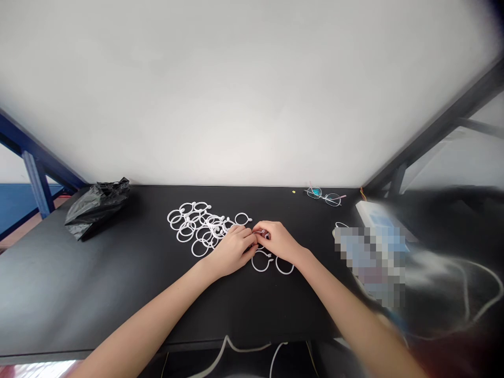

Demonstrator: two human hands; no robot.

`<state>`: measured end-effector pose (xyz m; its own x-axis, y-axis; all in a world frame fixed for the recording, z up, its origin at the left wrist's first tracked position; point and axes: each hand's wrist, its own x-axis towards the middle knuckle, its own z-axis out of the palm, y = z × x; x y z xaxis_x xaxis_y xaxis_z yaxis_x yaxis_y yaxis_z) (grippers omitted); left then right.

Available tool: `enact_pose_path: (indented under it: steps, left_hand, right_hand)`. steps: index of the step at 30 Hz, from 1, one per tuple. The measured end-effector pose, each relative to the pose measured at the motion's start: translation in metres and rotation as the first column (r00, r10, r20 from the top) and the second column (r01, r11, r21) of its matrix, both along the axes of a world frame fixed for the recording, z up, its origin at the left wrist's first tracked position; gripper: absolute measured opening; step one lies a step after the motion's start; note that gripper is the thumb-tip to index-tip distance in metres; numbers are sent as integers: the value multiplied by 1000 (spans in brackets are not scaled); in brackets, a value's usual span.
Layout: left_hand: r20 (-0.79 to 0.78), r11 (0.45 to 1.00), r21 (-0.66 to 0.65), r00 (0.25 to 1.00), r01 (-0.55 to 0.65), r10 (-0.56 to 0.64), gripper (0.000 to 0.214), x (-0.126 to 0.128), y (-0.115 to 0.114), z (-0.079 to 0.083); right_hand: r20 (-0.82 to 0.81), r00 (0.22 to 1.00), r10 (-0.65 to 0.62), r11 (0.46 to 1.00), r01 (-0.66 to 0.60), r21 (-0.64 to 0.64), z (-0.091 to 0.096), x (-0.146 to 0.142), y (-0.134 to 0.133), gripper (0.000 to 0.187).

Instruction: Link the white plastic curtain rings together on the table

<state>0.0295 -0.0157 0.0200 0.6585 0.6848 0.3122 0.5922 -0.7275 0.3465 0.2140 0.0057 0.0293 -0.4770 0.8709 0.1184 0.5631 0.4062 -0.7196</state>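
My left hand and my right hand meet over the middle of the black table, their fingertips pinched together on one white plastic ring. Fingers cover much of that ring. A loose heap of similar white open rings, each with small knobs at its ends, lies to the left, partly behind my left hand. Just below my fingers rests one ring on the tabletop. Another ring lies beside my right wrist, which hides part of it.
A crumpled black plastic bag sits at the far left of the table. Thin-framed glasses lie near the wall. At the right are a white box, a pixelated object and a pale cable. Metal frame bars flank both sides.
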Motion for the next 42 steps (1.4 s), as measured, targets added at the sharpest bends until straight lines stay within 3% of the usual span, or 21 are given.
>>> enact_pose_path:
  steps: [42]
  left_hand:
    - [10, 1000, -4, 1000, 2, -2, 16, 0, 0, -2]
  right_hand:
    - [-1, 1000, 2, 1000, -2, 1, -2, 0, 1, 13]
